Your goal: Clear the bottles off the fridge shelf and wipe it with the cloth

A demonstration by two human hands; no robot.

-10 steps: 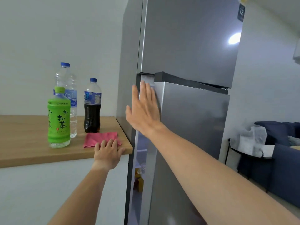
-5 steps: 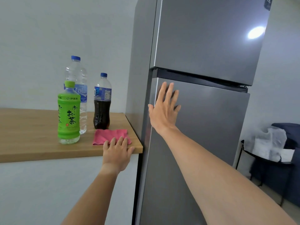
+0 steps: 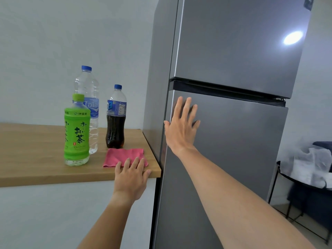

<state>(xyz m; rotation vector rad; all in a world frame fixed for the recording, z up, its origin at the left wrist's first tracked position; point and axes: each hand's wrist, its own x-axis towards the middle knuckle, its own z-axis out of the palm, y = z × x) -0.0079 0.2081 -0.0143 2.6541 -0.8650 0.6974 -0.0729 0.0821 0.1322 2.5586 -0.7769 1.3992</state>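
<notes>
Three bottles stand on the wooden counter point(image 3: 36, 159): a green tea bottle point(image 3: 76, 130) in front, a tall clear water bottle point(image 3: 88, 90) behind it, and a dark cola bottle point(image 3: 115, 119) to the right. A pink cloth point(image 3: 124, 155) lies flat near the counter's right corner. My left hand point(image 3: 131, 177) rests open on the counter edge, fingertips on the cloth. My right hand point(image 3: 181, 126) presses flat, fingers spread, against the lower door of the grey fridge point(image 3: 233, 159). The door is closed, so the shelf inside is hidden.
The fridge stands tight against the counter's right end. At the far right a dark side table point(image 3: 287, 178) carries white bags point(image 3: 310, 166), with a dark blue sofa point(image 3: 321, 144) behind it. A white wall runs behind the counter.
The lower fridge door, ajar a second ago, has swung shut under my right hand. My left hand has stayed on the cloth at the counter edge.
</notes>
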